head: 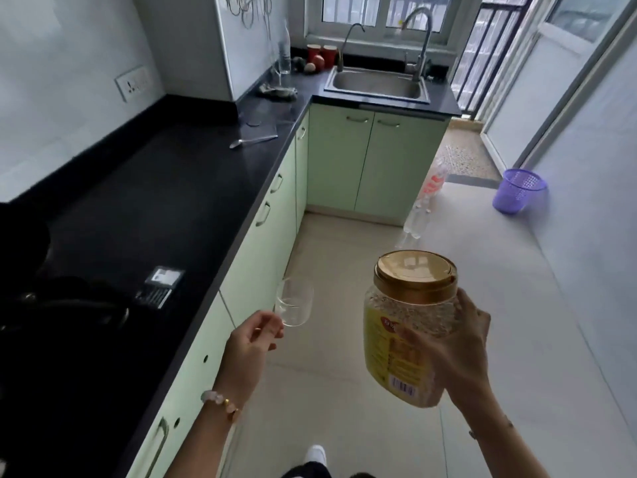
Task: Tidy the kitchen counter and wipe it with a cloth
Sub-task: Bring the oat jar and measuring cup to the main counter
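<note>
Head view: you're mid-tidy, with both hands loaded and held out over the floor, off the counter [155, 188].
- Left hand [253, 343] pinches a clear glass cup [295, 305] by its handle, fingers curled.
- Right hand [458, 343] grips a gold-lidded jar [410, 326] around the body, lid on.
- Neither item is set down anywhere yet.
- On the counter: a spoon [253, 141] mid-run, a small box [160, 286] at the near end, and a bottle [284, 53] and red cups [322, 55] in the far corner beside the sink [377, 84].
- The cloth [278, 92] lies crumpled on the counter near that corner, well apart from both hands.

Judgement: tidying is partly done at best and wiping hasn't started. There are faint marks near the spoon; I can't tell if they're residue or reflection.
</note>
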